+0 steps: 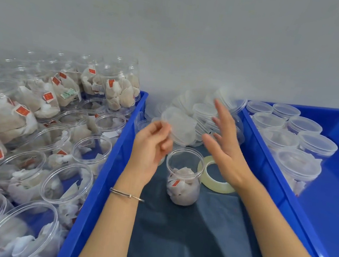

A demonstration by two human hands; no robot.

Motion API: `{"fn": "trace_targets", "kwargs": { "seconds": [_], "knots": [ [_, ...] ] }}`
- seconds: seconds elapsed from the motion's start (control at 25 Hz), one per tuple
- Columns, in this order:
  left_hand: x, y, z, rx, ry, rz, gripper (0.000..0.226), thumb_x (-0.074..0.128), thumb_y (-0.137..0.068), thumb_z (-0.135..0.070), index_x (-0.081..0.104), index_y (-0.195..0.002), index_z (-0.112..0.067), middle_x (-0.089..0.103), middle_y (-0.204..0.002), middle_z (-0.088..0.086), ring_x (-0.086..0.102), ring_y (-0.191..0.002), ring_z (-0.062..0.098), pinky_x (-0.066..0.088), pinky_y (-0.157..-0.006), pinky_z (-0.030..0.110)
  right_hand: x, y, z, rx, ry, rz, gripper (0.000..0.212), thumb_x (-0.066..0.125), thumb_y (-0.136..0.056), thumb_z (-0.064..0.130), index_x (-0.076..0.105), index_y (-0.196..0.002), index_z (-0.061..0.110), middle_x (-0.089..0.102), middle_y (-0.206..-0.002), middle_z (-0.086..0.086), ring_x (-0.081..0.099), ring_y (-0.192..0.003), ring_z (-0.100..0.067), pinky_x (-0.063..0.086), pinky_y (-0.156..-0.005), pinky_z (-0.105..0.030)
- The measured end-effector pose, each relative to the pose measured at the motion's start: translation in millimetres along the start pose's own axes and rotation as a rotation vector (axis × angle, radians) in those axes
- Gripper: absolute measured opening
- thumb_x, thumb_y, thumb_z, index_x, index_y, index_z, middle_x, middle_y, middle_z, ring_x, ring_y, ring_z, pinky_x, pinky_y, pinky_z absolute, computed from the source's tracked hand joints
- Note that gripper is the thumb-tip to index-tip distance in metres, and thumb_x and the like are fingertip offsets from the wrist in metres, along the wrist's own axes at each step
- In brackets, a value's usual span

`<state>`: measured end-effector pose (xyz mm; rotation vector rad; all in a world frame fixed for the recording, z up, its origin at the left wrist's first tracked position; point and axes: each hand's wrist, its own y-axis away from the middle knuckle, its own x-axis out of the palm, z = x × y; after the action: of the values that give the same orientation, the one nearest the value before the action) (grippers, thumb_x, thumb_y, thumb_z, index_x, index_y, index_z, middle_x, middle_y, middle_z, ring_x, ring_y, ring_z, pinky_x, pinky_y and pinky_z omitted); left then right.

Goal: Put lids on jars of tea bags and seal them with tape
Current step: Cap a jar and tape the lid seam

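Near me the open jar (183,174) waits; my left hand (151,145) pinches a lid (180,126), right hand (224,144) splayed, empty. A tilted lid could cross-seat.

your lane: dark bench (192,239) strip between left blue crate (101,184) and right blue crate (266,173), walls hemming both sides. near half of strip open. mid-strip, open jar (183,176) stands upright, tape roll (215,175) just beside it on right. far end blocked by lid pile (197,119) against wall. left crate packed with open jars, right crate's far part with lidded jars.
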<state>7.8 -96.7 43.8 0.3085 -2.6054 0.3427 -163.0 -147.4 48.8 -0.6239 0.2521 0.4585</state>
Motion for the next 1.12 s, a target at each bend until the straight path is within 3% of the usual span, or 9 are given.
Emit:
{"fn": "trace_targets", "kwargs": {
  "seconds": [0.2,0.32,0.4,0.48,0.6,0.72,0.84,1.0,1.12],
  "knots": [
    [6,15,3,-0.289,-0.115,0.159,0.019,0.062,-0.084,-0.023,0.063,-0.090,-0.004,0.039,-0.056,-0.002,0.033,-0.049,0.006,0.041,-0.059,0.022,-6,-15,8,0.036,0.423,0.440,0.074,0.063,-0.078,0.062,0.026,-0.142,0.054,0.029,-0.146,0.021,0.035,-0.131,0.001,0.036,-0.106,-0.029],
    [-2,21,12,-0.011,-0.558,-0.056,0.010,0.063,-0.091,-0.013,0.066,-0.100,-0.013,0.059,-0.073,-0.005,0.054,-0.060,0.005,0.045,-0.056,0.015,3,-9,-4,0.064,0.627,0.426,0.075,0.058,-0.085,0.057,0.019,-0.148,0.047,0.028,-0.149,0.010,0.035,-0.134,-0.017,0.033,-0.109,-0.033],
    [-22,31,22,0.195,-0.680,-0.195,0.041,0.067,-0.082,-0.008,0.056,-0.118,-0.024,0.063,-0.111,-0.012,0.060,-0.093,-0.005,0.048,-0.074,0.013,12,-9,-7,0.085,0.741,0.480,0.075,0.053,-0.086,0.061,0.014,-0.149,0.047,0.025,-0.152,0.006,0.031,-0.135,-0.023,0.030,-0.109,-0.035],
    [-37,41,34,0.077,-0.673,0.073,0.090,0.076,-0.068,-0.017,0.028,-0.142,-0.030,0.040,-0.144,-0.016,0.041,-0.129,-0.006,0.042,-0.099,0.021,25,-9,-10,0.077,0.769,0.516,0.071,0.049,-0.087,0.062,0.016,-0.148,0.048,0.024,-0.153,0.007,0.026,-0.136,-0.022,0.031,-0.108,-0.038],
    [-30,41,62,-0.093,-0.724,0.251,0.128,0.089,-0.060,-0.004,0.002,-0.144,-0.047,0.023,-0.147,-0.027,0.035,-0.129,-0.016,0.038,-0.100,0.011,46,0,-14,0.062,0.846,0.369,0.063,0.042,-0.088,0.063,0.023,-0.146,0.045,0.029,-0.150,0.007,0.024,-0.136,-0.019,0.033,-0.105,-0.035],
    [-16,22,79,0.065,-0.962,-0.017,0.104,0.085,-0.062,0.005,0.028,-0.143,-0.026,0.040,-0.135,-0.017,0.044,-0.115,-0.010,0.037,-0.089,0.001,61,9,-18,0.045,0.975,0.189,0.058,0.036,-0.090,0.059,0.031,-0.145,0.041,0.034,-0.148,0.006,0.030,-0.134,-0.020,0.029,-0.107,-0.031],
    [-14,8,81,0.190,-1.245,0.156,0.068,0.078,-0.074,-0.012,0.039,-0.127,-0.027,0.052,-0.124,-0.010,0.047,-0.111,-0.011,0.036,-0.092,0.003,56,2,-17,-0.039,0.845,0.247,0.054,0.048,-0.088,0.050,0.043,-0.140,0.039,0.043,-0.142,0.009,0.035,-0.131,-0.016,0.029,-0.105,-0.026],
    [-21,3,80,0.090,-1.011,0.179,0.065,0.082,-0.063,-0.001,0.045,-0.114,-0.021,0.056,-0.097,-0.021,0.053,-0.091,-0.023,0.040,-0.075,0.000,36,-4,-15,-0.052,0.743,0.460,0.048,0.054,-0.086,0.047,0.051,-0.133,0.043,0.047,-0.137,0.017,0.038,-0.127,-0.007,0.034,-0.096,-0.019],
    [-25,8,89,0.108,-0.925,0.016,0.068,0.074,-0.073,0.009,0.042,-0.110,-0.036,0.048,-0.105,-0.029,0.046,-0.089,-0.033,0.038,-0.075,-0.004,76,7,-8,0.122,1.104,0.134,0.038,0.058,-0.081,0.047,0.067,-0.108,0.023,0.063,-0.101,-0.001,0.057,-0.087,-0.026,0.044,-0.064,-0.031]
  ]
}}
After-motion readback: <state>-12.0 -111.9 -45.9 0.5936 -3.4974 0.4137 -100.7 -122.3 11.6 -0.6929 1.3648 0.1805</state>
